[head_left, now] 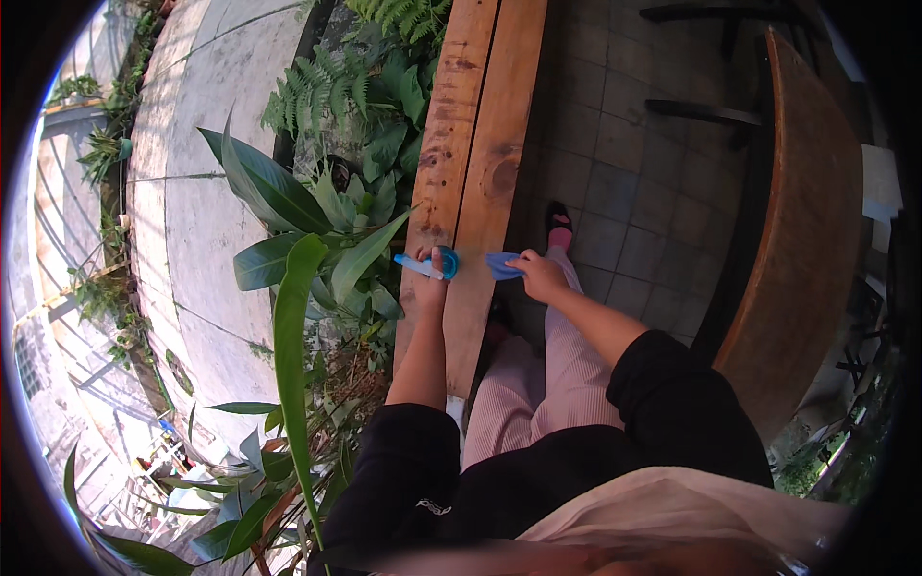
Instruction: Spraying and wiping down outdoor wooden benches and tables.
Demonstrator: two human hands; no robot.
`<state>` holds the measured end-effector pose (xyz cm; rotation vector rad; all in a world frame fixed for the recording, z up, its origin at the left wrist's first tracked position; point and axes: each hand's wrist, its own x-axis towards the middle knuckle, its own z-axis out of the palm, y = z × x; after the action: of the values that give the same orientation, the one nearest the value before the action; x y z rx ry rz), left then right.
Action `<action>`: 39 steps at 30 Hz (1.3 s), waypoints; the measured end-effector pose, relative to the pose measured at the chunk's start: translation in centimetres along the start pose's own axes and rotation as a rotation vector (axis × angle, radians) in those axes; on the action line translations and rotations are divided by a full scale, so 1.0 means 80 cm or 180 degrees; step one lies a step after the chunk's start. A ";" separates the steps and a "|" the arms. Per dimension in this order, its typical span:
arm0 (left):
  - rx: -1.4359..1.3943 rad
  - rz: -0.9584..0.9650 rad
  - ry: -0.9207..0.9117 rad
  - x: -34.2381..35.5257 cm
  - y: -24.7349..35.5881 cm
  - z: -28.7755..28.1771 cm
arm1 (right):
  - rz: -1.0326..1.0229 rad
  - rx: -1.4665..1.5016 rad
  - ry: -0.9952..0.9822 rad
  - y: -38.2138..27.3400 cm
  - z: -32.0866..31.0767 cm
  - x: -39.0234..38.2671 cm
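Observation:
My left hand (431, 276) grips a blue spray bottle (448, 259) with a pale trigger head over the long wooden plank bench or ledge (485, 173), whose surface has knots and dark marks. To the right of it, my right hand (535, 276) pinches a blue cloth (501, 265) at the plank's right edge. How much of the cloth touches the wood is unclear.
Leafy plants (317, 197) and ferns line the plank's left side, beside a pale paved strip (192, 163). To the right are a tiled floor (615, 173), my legs and feet, dark furniture legs (701, 113) and a curved-looking wooden table (812, 259).

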<state>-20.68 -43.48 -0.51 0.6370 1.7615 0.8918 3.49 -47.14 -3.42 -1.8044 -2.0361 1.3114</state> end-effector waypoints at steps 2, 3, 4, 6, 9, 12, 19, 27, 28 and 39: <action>0.0591 0.0557 0.0263 0.013 -0.054 -0.048 | 0.0220 0.0511 -0.0029 -0.040 0.042 -0.067; 0.0155 0.0530 0.0296 -0.002 -0.060 -0.046 | 0.0437 0.0622 0.0078 -0.041 0.062 -0.102; -0.0281 0.0486 0.0333 -0.017 -0.063 -0.048 | 0.0644 0.0736 0.0172 -0.040 0.078 -0.134; 0.0327 0.0686 0.0360 -0.010 -0.105 -0.099 | 0.0714 0.0845 0.0382 -0.051 0.098 -0.178; 0.0600 0.0267 0.0301 -0.056 -0.113 -0.093 | 0.1038 0.0912 0.0575 -0.026 0.106 -0.237; -0.0191 0.0048 0.0796 -0.091 -0.127 -0.087 | 0.0977 0.0781 0.0640 -0.015 0.084 -0.254; 0.0327 0.0123 0.0164 -0.109 -0.160 -0.094 | 0.0899 0.0489 0.1128 0.020 0.038 -0.248; -0.0018 0.0067 0.0234 -0.164 -0.133 -0.073 | 0.1108 0.0546 0.1004 0.046 0.080 -0.262; -0.0029 0.0051 0.0272 -0.164 -0.135 -0.077 | 0.0984 0.0550 0.0952 0.042 0.088 -0.261; -0.0048 -0.0152 0.0416 -0.166 -0.164 -0.113 | 0.0560 0.0542 0.0596 0.011 0.113 -0.220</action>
<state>-24.72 -63.79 -1.97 0.5346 1.8767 0.9306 3.67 -66.91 -1.93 -1.9801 -1.6521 1.2603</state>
